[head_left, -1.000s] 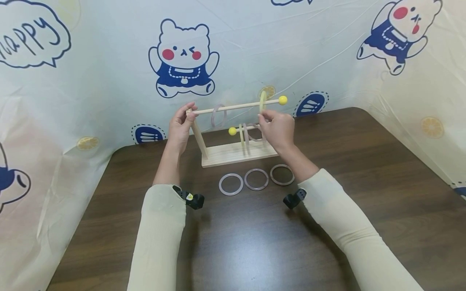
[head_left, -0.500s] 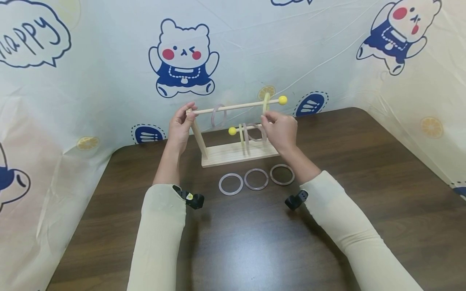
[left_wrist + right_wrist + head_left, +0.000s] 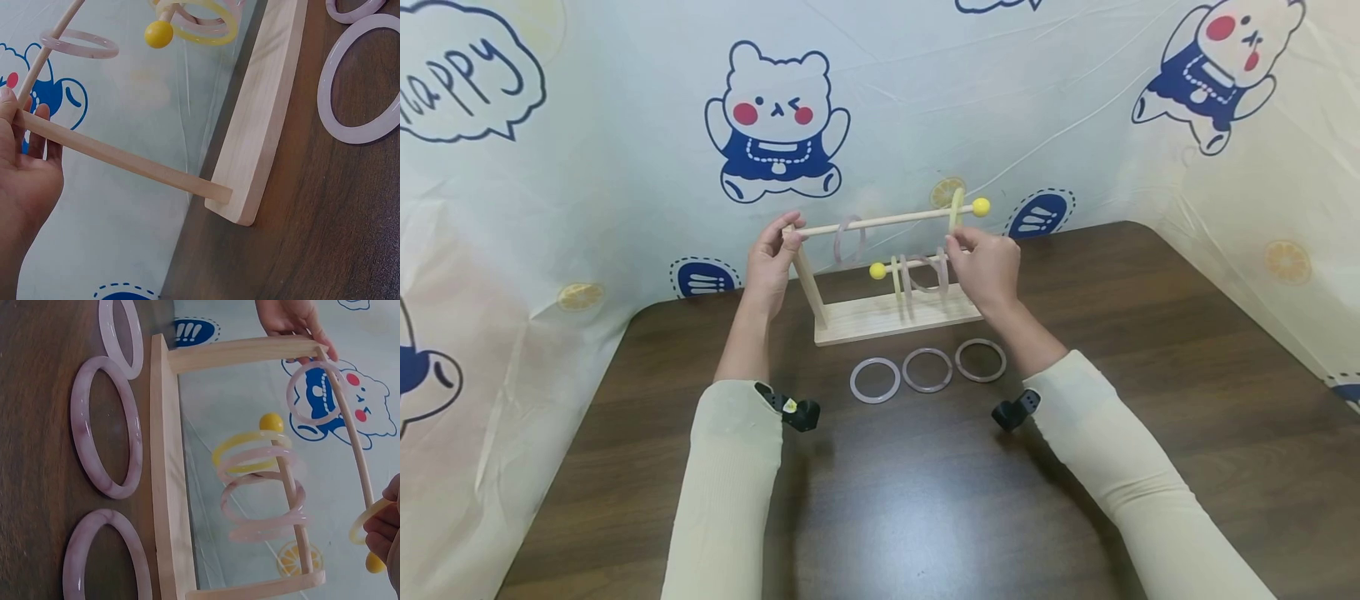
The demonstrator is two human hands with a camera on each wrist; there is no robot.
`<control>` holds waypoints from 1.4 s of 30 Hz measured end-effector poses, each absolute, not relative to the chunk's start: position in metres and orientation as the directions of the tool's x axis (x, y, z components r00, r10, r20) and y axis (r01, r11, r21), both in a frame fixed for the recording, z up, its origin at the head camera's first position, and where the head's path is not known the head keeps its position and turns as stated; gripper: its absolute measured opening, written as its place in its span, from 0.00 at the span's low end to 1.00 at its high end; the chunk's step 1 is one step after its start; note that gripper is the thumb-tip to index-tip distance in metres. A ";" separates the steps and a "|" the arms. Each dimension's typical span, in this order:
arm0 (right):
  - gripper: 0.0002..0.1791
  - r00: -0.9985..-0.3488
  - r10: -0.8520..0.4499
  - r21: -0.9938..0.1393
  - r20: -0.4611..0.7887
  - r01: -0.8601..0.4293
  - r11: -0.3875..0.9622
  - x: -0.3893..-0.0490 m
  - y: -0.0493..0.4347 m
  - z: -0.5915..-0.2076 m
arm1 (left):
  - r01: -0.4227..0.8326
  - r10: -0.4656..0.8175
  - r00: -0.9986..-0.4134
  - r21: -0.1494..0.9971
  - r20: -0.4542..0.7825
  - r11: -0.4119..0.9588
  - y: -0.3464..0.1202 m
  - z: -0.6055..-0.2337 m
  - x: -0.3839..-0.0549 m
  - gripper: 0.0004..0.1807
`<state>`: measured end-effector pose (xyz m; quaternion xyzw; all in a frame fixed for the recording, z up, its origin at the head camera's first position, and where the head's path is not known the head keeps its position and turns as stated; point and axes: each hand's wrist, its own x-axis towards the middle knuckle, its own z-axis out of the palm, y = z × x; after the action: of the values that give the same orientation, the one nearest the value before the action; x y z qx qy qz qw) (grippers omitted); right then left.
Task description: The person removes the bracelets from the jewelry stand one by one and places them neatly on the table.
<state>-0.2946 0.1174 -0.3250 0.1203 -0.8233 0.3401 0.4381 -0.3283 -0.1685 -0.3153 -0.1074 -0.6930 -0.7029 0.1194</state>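
A wooden bangle stand [image 3: 857, 321] has two rods, each tipped with a yellow ball. My left hand [image 3: 769, 267] grips the top of its left post [image 3: 125, 156], thumb on one side and fingers behind. With thumb and fingers, my right hand [image 3: 988, 267] pinches a pale yellow bangle [image 3: 957, 205], which hangs round the upper rod close to its ball [image 3: 981, 207]. Further left on that rod hangs a pinkish bangle [image 3: 292, 400]. Around the lower rod sit a yellow bangle [image 3: 219, 450] and several pinkish ones [image 3: 232, 509]. The right post is partly hidden behind my right hand in the head view.
Three lilac bangles lie flat in a row before the stand: a left one [image 3: 854, 385], a middle one [image 3: 927, 389] and a right one [image 3: 981, 380]. A dark wooden table [image 3: 880, 517] bears everything. Behind it hangs a printed cloth [image 3: 925, 108].
My right hand has slid the yellow bangle rightward along the upper rod, closer to the ball end. The left hand stays on the post.
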 end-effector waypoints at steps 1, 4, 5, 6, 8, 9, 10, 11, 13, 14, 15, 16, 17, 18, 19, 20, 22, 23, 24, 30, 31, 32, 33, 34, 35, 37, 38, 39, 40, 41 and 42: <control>0.04 -0.588 0.104 -0.458 0.802 -0.496 0.738 -0.295 0.118 -0.325 | 0.315 -0.020 -0.949 0.949 0.315 -0.011 -0.168 -0.315 -0.328 0.21; 0.05 -0.581 0.114 -0.464 0.806 -0.499 0.732 -0.295 0.120 -0.325 | 0.313 -0.020 -0.950 0.950 0.313 -0.006 -0.168 -0.315 -0.328 0.21; 0.05 -0.579 0.118 -0.465 0.807 -0.500 0.731 -0.295 0.121 -0.325 | 0.312 -0.020 -0.950 0.950 0.312 -0.006 -0.168 -0.315 -0.327 0.21; 0.05 -0.576 0.121 -0.466 0.808 -0.501 0.729 -0.295 0.122 -0.326 | 0.313 -0.019 -0.950 0.950 0.313 -0.005 -0.168 -0.315 -0.327 0.21; 0.05 -0.569 0.125 -0.466 0.813 -0.506 0.726 -0.295 0.123 -0.327 | 0.315 -0.019 -0.949 0.949 0.315 -0.006 -0.168 -0.315 -0.328 0.21; 0.04 -0.566 0.129 -0.467 0.814 -0.506 0.725 -0.296 0.123 -0.327 | 0.317 -0.019 -0.948 0.948 0.317 -0.005 -0.169 -0.315 -0.328 0.21; 0.05 -0.568 0.134 -0.471 0.812 -0.503 0.724 -0.296 0.124 -0.328 | 0.320 -0.019 -0.947 0.947 0.320 -0.007 -0.169 -0.316 -0.328 0.21; 0.05 -0.567 0.135 -0.472 0.812 -0.504 0.723 -0.296 0.124 -0.328 | 0.322 -0.020 -0.947 0.947 0.321 -0.008 -0.169 -0.316 -0.328 0.21; 0.05 -0.570 0.144 -0.480 0.809 -0.499 0.721 -0.296 0.125 -0.328 | 0.326 -0.023 -0.945 0.945 0.325 -0.016 -0.168 -0.316 -0.328 0.21; 0.05 -0.572 0.148 -0.485 0.806 -0.497 0.720 -0.297 0.126 -0.328 | 0.328 -0.023 -0.945 0.945 0.327 -0.018 -0.168 -0.316 -0.328 0.20; 0.05 -0.576 0.153 -0.490 0.803 -0.493 0.719 -0.297 0.126 -0.327 | 0.328 -0.024 -0.945 0.944 0.328 -0.018 -0.168 -0.316 -0.328 0.20; 0.05 -0.580 0.161 -0.498 0.798 -0.487 0.717 -0.297 0.127 -0.327 | 0.328 -0.025 -0.945 0.944 0.327 -0.022 -0.168 -0.316 -0.328 0.20; 0.05 -0.583 0.163 -0.502 0.796 -0.484 0.717 -0.297 0.127 -0.326 | 0.326 -0.024 -0.945 0.945 0.326 -0.017 -0.168 -0.316 -0.328 0.20; 0.05 -0.585 0.167 -0.505 0.793 -0.480 0.718 -0.297 0.128 -0.326 | 0.325 -0.024 -0.945 0.945 0.325 -0.018 -0.168 -0.316 -0.328 0.20; 0.05 -0.589 0.170 -0.509 0.790 -0.476 0.717 -0.297 0.128 -0.326 | 0.325 -0.023 -0.945 0.945 0.325 -0.019 -0.169 -0.316 -0.328 0.20; 0.05 -0.594 0.175 -0.515 0.785 -0.470 0.717 -0.297 0.129 -0.325 | 0.323 -0.022 -0.946 0.946 0.323 -0.017 -0.169 -0.316 -0.328 0.21; 0.06 -0.604 0.182 -0.525 0.776 -0.460 0.716 -0.296 0.130 -0.325 | 0.319 -0.021 -0.948 0.948 0.318 -0.008 -0.169 -0.316 -0.327 0.21; 0.06 -0.608 0.183 -0.529 0.772 -0.456 0.715 -0.296 0.130 -0.325 | 0.316 -0.021 -0.949 0.949 0.316 -0.008 -0.169 -0.316 -0.327 0.21; 0.06 -0.615 0.188 -0.537 0.766 -0.451 0.713 -0.296 0.131 -0.325 | 0.314 -0.021 -0.949 0.949 0.314 -0.010 -0.169 -0.315 -0.327 0.21; 0.06 -0.624 0.195 -0.546 0.757 -0.439 0.714 -0.295 0.134 -0.326 | 0.314 -0.023 -0.949 0.949 0.314 -0.016 -0.168 -0.315 -0.327 0.20; 0.06 -0.620 0.193 -0.540 0.760 -0.438 0.719 -0.295 0.135 -0.327 | 0.319 -0.023 -0.948 0.948 0.319 -0.021 -0.168 -0.315 -0.327 0.20; 0.06 -0.618 0.196 -0.540 0.761 -0.436 0.720 -0.294 0.136 -0.327 | 0.324 -0.023 -0.946 0.946 0.324 -0.022 -0.168 -0.315 -0.328 0.20; 0.06 -0.616 0.196 -0.537 0.763 -0.436 0.722 -0.294 0.137 -0.328 | 0.330 -0.024 -0.944 0.944 0.329 -0.025 -0.168 -0.315 -0.328 0.20; 0.06 -0.612 0.197 -0.535 0.766 -0.437 0.723 -0.295 0.138 -0.329 | 0.334 -0.024 -0.942 0.942 0.333 -0.022 -0.168 -0.315 -0.328 0.20; 0.06 -0.609 0.194 -0.530 0.769 -0.438 0.727 -0.295 0.138 -0.329 | 0.335 -0.023 -0.942 0.942 0.335 -0.022 -0.168 -0.316 -0.328 0.21; 0.06 -0.611 0.199 -0.536 0.767 -0.437 0.722 -0.294 0.140 -0.330 | 0.335 -0.023 -0.942 0.942 0.335 -0.018 -0.168 -0.316 -0.328 0.21; 0.06 -0.616 0.207 -0.548 0.760 -0.436 0.714 -0.294 0.140 -0.330 | 0.332 -0.023 -0.943 0.943 0.332 -0.016 -0.168 -0.316 -0.328 0.21; 0.06 -0.626 0.219 -0.567 0.748 -0.432 0.702 -0.294 0.141 -0.330 | 0.331 -0.022 -0.943 0.943 0.331 -0.019 -0.168 -0.316 -0.328 0.21; 0.06 -0.636 0.236 -0.589 0.734 -0.424 0.688 -0.293 0.141 -0.330 | 0.329 -0.020 -0.944 0.944 0.329 -0.014 -0.168 -0.316 -0.327 0.21; 0.06 -0.646 0.251 -0.609 0.721 -0.418 0.674 -0.293 0.142 -0.330 | 0.325 -0.021 -0.946 0.946 0.324 -0.016 -0.168 -0.315 -0.327 0.21; 0.06 -0.657 0.268 -0.633 0.704 -0.410 0.657 -0.292 0.142 -0.330 | 0.323 -0.020 -0.946 0.946 0.322 -0.018 -0.168 -0.315 -0.327 0.21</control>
<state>-0.2920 0.1424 -0.3299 0.0438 -0.8118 0.4118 0.4117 -0.3267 -0.1679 -0.3151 -0.1097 -0.6901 -0.7050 0.1214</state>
